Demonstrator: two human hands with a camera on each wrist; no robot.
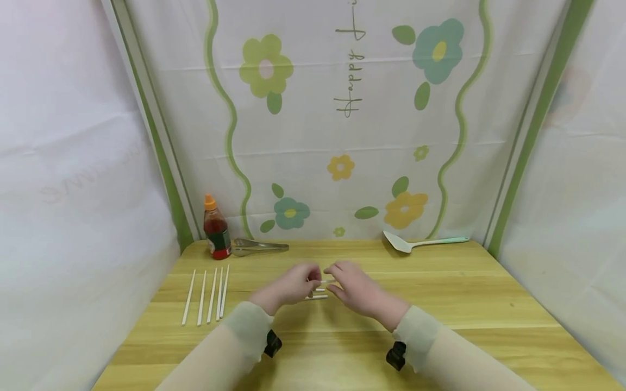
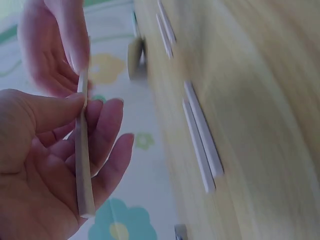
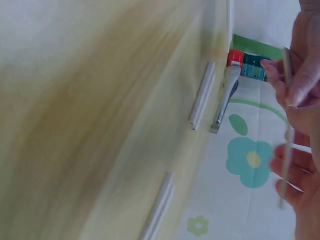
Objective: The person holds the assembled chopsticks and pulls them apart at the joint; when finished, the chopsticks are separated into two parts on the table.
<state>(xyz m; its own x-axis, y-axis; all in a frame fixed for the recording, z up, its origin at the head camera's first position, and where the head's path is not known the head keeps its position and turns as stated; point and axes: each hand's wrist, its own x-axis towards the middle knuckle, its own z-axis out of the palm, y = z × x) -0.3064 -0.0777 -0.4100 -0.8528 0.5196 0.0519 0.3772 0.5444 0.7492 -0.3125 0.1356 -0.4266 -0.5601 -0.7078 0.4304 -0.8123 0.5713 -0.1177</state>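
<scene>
My left hand (image 1: 295,283) pinches a white chopstick (image 2: 84,170) between thumb and fingers, raised over the table. Facing it, my right hand (image 1: 359,289) is at the chopstick's other end with thumb and forefinger apart. In the right wrist view its loosely bent fingers (image 3: 294,167) overlap the chopstick. Under the hands, one pair of white sticks (image 2: 204,137) lies side by side on the wood. A second pair (image 2: 166,30) lies farther along in the left wrist view. In the head view my hands partly hide these sticks.
Several white chopsticks (image 1: 212,296) lie in a row on the wooden table (image 1: 464,304) at the left. Behind them stand a red sauce bottle (image 1: 217,231) and metal tongs (image 1: 259,247). A spatula (image 1: 401,243) lies at the back right, before the flowered curtain (image 1: 313,125).
</scene>
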